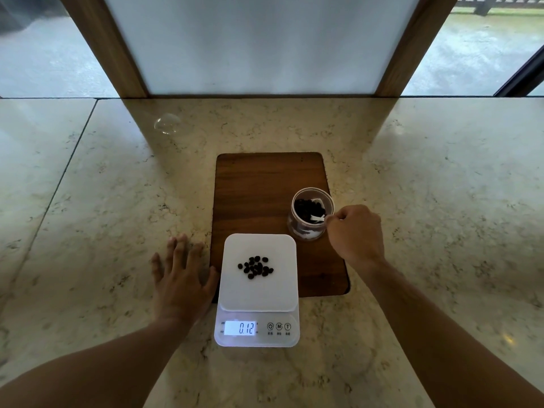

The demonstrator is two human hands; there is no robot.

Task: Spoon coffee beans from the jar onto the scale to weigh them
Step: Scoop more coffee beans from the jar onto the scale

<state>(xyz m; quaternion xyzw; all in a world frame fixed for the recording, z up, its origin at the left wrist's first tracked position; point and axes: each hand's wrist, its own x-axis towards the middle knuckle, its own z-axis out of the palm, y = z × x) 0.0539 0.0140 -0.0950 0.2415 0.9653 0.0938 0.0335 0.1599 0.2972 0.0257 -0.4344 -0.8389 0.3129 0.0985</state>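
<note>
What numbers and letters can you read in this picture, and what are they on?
"0.12" on the lit screen of the scale.
"M" on the middle button of the scale.
"T" on the right button.
A power sign, not a letter, on the left button.
The tiny marks under the buttons and beside the screen are too small to read.

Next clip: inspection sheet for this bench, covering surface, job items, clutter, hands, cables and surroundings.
Surface: marble counter with a wooden board on it.
Job's things: white scale partly on the board, display reads 0.12; small pile of beans on its platform; open jar of beans on the board, white spoon inside.
Clutter: clear round object, unidentifiable.
Hands: left hand flat on the counter; right hand pinching the spoon handle.
Cables: nothing seen.
Surroundings: wood-framed frosted panel, windows either side.
</note>
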